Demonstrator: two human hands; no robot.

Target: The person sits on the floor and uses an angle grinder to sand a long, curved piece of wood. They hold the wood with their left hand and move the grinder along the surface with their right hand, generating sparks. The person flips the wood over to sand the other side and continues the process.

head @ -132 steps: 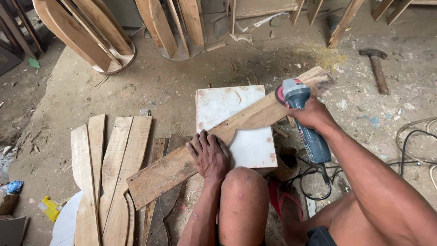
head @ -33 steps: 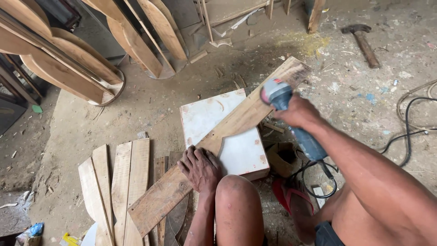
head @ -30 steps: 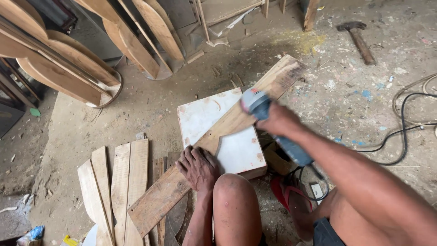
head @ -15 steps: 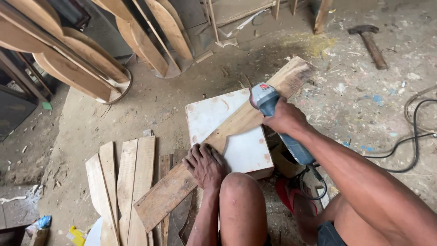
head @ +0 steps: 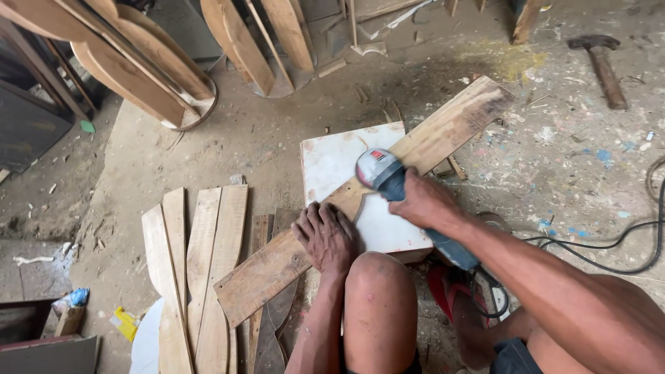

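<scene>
A: Plank (head: 360,201) position?

B: Laid flat across a white block (head: 339,159) on the floor; long axis runs diagonal, near-left end to far-right end. Mid-length is carried by the block, both ends overhang.

A: L hand?

B: Left hand (head: 325,237) is spread wide, palm down, pressed on the plank's near half, just beside the knee. Nothing gripped; the board is pinned only.

A: R hand?

B: Right hand (head: 424,202) is closed round the body of a blue-grey grinder (head: 388,181). Grinder head is set on the plank approx. mid-length, over the block. Contact of the disc can't be told from this view. Cord (head: 603,246) trails right across the floor.

A: Which hand is nearer the untreated far end?

B: The right; plank extends away up-right from the grinder head, along the board's own axis. Left is nearer the near end.

A: Containers?

B: None seen. Noted nearby: shaped slats (head: 201,270) laid flat at left, curved boards (head: 138,76) stood further back, a hammer (head: 603,62) far right.
</scene>
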